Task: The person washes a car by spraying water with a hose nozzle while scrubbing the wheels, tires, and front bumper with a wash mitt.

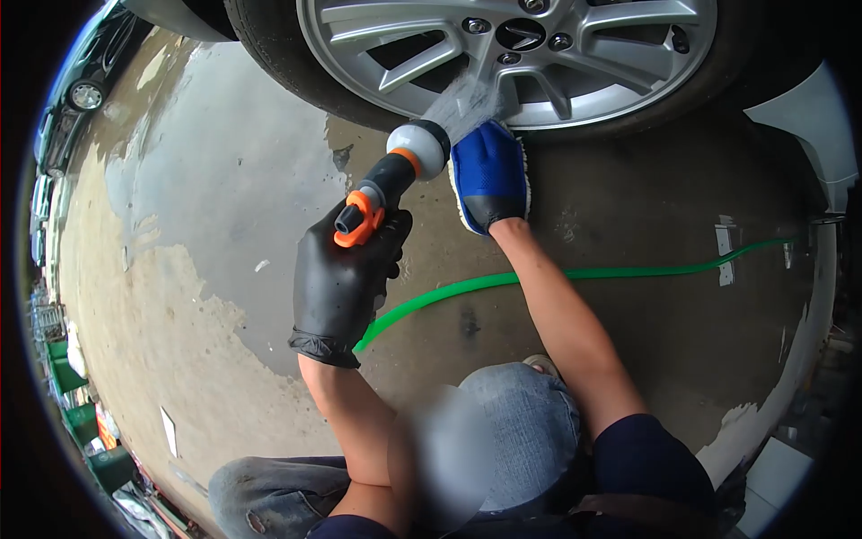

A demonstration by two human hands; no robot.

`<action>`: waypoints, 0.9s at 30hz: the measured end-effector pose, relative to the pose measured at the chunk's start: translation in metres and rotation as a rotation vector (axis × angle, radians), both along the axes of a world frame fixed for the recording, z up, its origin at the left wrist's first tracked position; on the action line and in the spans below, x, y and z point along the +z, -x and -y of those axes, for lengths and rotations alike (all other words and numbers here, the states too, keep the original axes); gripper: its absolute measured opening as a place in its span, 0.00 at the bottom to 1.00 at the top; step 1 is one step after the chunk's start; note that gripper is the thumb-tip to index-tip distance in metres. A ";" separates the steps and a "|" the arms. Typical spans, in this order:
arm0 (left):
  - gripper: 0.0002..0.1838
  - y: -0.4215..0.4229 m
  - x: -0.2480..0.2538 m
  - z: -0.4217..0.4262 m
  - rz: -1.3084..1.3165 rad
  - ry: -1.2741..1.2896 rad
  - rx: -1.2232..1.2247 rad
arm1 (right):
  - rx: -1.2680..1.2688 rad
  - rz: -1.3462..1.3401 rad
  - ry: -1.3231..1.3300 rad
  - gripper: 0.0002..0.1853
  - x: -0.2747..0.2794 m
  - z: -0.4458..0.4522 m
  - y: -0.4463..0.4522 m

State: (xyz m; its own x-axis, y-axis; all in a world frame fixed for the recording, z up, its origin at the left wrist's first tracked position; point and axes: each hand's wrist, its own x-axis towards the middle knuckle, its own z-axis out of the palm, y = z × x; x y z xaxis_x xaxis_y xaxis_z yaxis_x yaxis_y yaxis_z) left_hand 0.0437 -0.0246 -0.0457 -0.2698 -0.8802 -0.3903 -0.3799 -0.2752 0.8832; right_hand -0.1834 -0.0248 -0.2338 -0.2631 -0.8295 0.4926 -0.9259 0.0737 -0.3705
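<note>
My left hand [339,280], in a black glove, is closed around the handle of a hose spray nozzle [391,178] with a grey-white head and orange parts. Water sprays from the nozzle onto the lower part of a silver alloy wheel [431,65]. A blue wash mitt [494,166] with a pale fleecy edge covers my right hand [490,209], with black glove showing at its cuff. The mitt's tip is at the wheel's lower edge; whether it touches is hard to tell behind the spray. The fingers inside are hidden. A dark tyre [274,65] surrounds the wheel.
A green hose [485,283] runs across the wet concrete floor [269,207] from near my left wrist to the right. Parked cars [85,94] stand at far left, above several green bins [112,467]. My jeans-clad knee [530,422] is below my arms.
</note>
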 end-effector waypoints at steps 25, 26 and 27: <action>0.10 0.001 0.002 0.001 -0.091 0.033 -0.003 | -0.049 0.046 0.134 0.06 0.016 0.012 0.004; 0.10 0.001 0.003 0.002 -0.097 0.043 -0.010 | -0.059 0.122 0.029 0.06 0.005 0.017 0.003; 0.10 -0.001 0.005 0.002 -0.082 0.042 -0.014 | -0.005 0.066 -0.011 0.06 0.009 0.013 0.002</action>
